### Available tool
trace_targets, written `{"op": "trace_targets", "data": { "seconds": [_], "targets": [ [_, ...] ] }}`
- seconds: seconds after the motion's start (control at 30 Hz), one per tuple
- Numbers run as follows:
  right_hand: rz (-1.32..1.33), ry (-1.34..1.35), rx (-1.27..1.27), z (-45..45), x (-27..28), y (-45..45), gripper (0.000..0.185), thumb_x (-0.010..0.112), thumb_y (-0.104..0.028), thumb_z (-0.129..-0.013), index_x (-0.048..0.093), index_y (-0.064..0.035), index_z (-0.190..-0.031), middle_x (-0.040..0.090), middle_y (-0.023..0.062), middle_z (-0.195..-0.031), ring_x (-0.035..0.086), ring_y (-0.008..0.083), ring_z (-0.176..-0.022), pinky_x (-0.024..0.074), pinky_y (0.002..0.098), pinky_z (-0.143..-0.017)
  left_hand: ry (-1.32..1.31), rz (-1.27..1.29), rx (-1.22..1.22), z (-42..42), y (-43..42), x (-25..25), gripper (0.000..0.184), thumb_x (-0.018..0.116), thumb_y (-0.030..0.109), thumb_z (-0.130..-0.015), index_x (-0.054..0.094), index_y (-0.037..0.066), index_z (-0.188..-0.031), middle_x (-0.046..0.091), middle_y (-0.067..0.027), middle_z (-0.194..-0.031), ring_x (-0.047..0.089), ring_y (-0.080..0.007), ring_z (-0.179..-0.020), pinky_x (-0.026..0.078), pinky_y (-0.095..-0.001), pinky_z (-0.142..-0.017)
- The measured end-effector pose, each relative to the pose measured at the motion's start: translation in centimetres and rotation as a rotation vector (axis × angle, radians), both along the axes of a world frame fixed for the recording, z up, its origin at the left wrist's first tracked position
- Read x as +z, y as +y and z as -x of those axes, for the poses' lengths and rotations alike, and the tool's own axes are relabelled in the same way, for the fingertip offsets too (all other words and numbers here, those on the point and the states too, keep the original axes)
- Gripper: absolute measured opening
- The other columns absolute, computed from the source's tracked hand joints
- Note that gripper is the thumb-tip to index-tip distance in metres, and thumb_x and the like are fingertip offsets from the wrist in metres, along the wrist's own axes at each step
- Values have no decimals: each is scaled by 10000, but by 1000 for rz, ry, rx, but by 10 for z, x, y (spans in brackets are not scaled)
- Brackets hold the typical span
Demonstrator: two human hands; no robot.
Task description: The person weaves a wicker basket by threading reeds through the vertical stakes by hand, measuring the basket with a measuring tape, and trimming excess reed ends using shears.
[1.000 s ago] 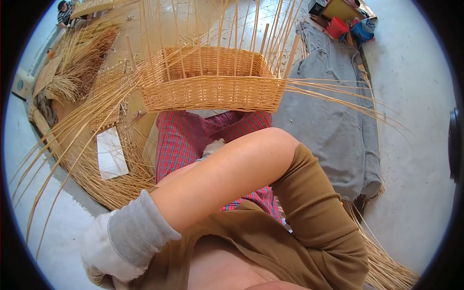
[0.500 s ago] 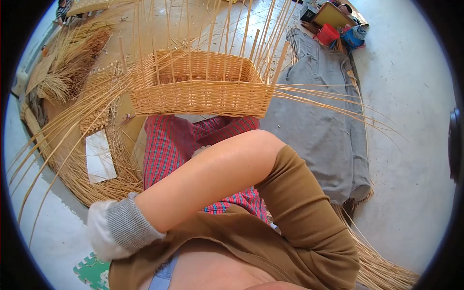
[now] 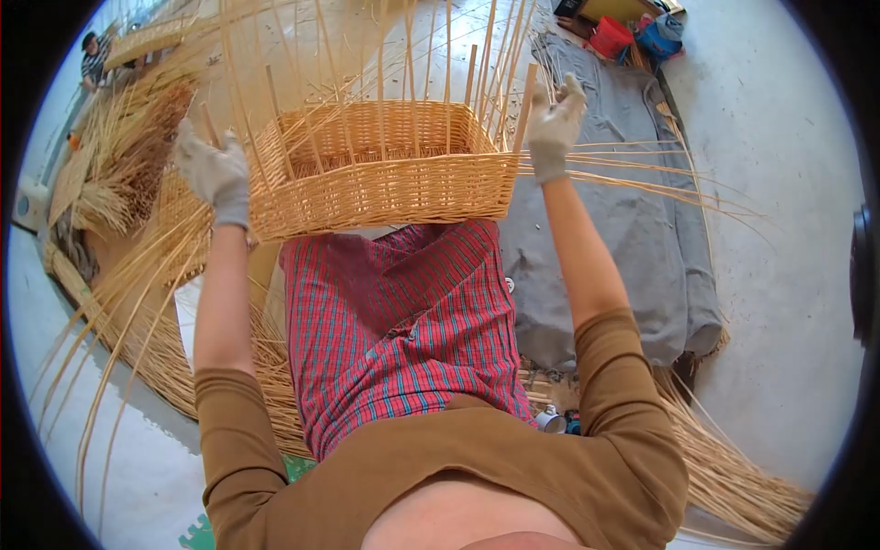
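A woven wicker basket (image 3: 385,192) sits above my lap, with thin upright stakes rising from its walls and loose strands trailing off both ends. My left hand (image 3: 216,176), in a pale work glove, is raised by the basket's left end. Its fingers are apart around a short flat stake (image 3: 210,126), and I cannot tell whether they touch it. My right hand (image 3: 555,130), gloved too, is up beside the right corner, just right of another flat stake (image 3: 525,110). Its fingers are spread and partly bent, with nothing visible in them.
Red checked cloth (image 3: 403,321) covers my lap. Grey cloth (image 3: 623,238) lies over a long pile at right, with a red bucket (image 3: 610,38) beyond. Bundled strands (image 3: 724,467) lie at lower right, more (image 3: 137,312) at left. Another person (image 3: 95,62) is at far upper left.
The bare forearm with its gloved hand no longer crosses in front of my body. Both hands are now extended to either end of the basket, which has shifted slightly left.
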State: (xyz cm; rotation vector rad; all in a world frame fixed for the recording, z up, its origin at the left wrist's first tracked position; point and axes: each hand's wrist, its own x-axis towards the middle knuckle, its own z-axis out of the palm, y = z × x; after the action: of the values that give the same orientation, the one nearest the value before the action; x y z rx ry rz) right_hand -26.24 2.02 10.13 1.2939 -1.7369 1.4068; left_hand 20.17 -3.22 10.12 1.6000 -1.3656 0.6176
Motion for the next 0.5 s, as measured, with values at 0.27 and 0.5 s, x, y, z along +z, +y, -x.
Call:
{"op": "trace_targets", "data": {
  "seconds": [0.27, 0.5],
  "targets": [
    [-678, -256, -48, 22, -7, -64, 710, 422, -637, -937, 721, 7, -933, 690, 269, -963, 665, 401, -969, 516, 484, -854, 897, -850, -218, -90, -151, -57, 545, 621, 324, -949, 466, 58, -1398, 619, -80, -749, 583, -194, -589, 476, -372, -536],
    [-666, -5, -64, 28, -17, -61, 606, 417, -527, -976, 711, -9, -869, 698, 247, -856, 684, 420, -833, 547, 483, -764, 1003, -761, -343, -94, -129, -42, 339, 549, 298, -979, 576, 120, -1266, 563, -19, -709, 483, -159, -456, 380, -343, -410]
  ]
}}
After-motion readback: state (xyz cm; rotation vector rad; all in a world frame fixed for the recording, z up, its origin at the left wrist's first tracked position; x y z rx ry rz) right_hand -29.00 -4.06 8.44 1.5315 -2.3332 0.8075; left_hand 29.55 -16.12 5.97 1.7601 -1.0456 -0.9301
